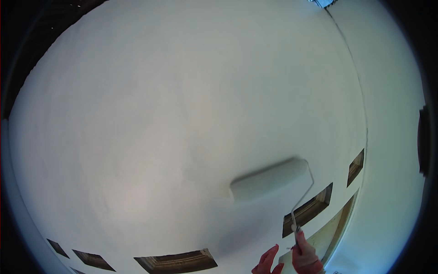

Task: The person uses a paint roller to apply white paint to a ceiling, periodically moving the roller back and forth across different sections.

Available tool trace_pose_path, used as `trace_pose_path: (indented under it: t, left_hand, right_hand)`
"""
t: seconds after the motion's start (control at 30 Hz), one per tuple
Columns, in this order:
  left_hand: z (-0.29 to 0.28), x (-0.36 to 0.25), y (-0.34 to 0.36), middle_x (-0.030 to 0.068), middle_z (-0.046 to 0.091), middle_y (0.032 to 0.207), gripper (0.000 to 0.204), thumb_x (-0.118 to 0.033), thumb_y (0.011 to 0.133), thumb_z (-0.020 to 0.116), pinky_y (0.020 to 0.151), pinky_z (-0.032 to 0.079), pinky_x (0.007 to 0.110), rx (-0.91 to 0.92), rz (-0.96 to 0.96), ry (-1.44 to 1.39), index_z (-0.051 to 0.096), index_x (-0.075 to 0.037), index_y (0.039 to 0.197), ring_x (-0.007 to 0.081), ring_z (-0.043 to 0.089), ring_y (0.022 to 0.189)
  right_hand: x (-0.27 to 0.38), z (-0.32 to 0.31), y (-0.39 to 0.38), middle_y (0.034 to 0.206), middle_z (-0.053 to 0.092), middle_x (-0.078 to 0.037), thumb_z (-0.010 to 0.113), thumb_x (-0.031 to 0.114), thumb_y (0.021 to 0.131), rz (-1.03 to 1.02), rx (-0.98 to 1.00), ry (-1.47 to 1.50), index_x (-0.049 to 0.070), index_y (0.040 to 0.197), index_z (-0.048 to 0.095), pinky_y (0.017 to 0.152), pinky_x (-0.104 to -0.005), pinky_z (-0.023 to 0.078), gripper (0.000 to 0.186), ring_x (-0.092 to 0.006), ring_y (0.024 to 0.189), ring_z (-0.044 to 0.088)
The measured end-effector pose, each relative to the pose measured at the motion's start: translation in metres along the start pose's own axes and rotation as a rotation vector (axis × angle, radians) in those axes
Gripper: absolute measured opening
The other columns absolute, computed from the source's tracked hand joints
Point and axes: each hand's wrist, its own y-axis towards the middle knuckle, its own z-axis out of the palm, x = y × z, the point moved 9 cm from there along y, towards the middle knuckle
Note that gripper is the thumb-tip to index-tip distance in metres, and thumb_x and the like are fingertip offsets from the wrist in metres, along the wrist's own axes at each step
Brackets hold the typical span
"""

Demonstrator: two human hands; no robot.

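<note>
A paint roller [270,179] with a wide, pale sleeve lies across the lower right part of the white wall [173,100], tilted with its right end higher. Whether the sleeve presses on the wall or hovers just off it, I cannot tell. Its thin wire frame bends down to the handle, which my right hand [305,256] grips with closed fingers. Just left of that, my left hand [265,262] is raised with fingers apart and nothing in it, partly cut off by the lower edge. Reddish colour covers both hands.
Dark rectangular recesses run along the wall's lower part, among them a wide one [177,261] and one behind the roller frame [315,208]. A pale door-like panel [325,233] stands behind my right hand. A corner line separates the right side wall [392,114]. Dark roofing [50,32] shows upper left.
</note>
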Motion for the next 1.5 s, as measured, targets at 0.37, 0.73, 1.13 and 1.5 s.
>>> trace_pose_path:
  t: [0.37,0.73,1.13,1.5]
  left_hand:
    - [-0.079,-0.036,0.033,0.0181,0.049,0.132,0.053,0.004,0.082,0.062,0.097,0.045,0.036,-0.091,0.171,-0.142,0.047,-0.004,0.132,0.0305,0.050,0.121]
    - [-0.134,-0.015,0.067,0.0182,0.045,0.133,0.051,0.008,0.081,0.059,0.096,0.046,0.037,-0.198,0.067,-0.060,0.049,-0.003,0.130,0.0278,0.045,0.125]
    - [-0.177,-0.052,0.066,0.0178,0.051,0.128,0.040,0.001,0.087,0.058,0.088,0.051,0.033,-0.287,0.009,0.268,0.050,-0.002,0.126,0.0265,0.055,0.112]
    - [-0.155,-0.043,0.056,0.0175,0.052,0.124,0.035,-0.001,0.091,0.055,0.087,0.051,0.034,-0.264,0.082,0.177,0.050,0.000,0.125,0.0249,0.057,0.108]
  right_hand:
    - [0.248,-0.096,0.326,0.083,0.058,-0.009,0.047,0.005,0.091,-0.485,-0.407,-0.231,0.013,0.135,0.048,0.061,-0.0284,0.048,0.045,-0.0173,0.072,0.062]
    - [0.477,-0.121,0.571,0.067,0.051,-0.005,0.048,0.018,0.090,-0.467,-0.382,-0.806,0.020,0.134,0.038,0.049,-0.0338,0.043,0.046,-0.0211,0.049,0.047]
    - [0.500,-0.083,0.539,0.075,0.060,-0.005,0.049,0.023,0.089,-0.599,-0.439,-0.889,0.014,0.098,0.055,0.072,-0.0310,0.047,0.015,-0.0207,0.075,0.056]
    - [0.406,-0.051,0.442,0.079,0.061,-0.017,0.046,0.020,0.091,-0.678,-0.418,-0.392,0.016,0.128,0.039,0.069,-0.0393,0.047,0.038,-0.0329,0.076,0.059]
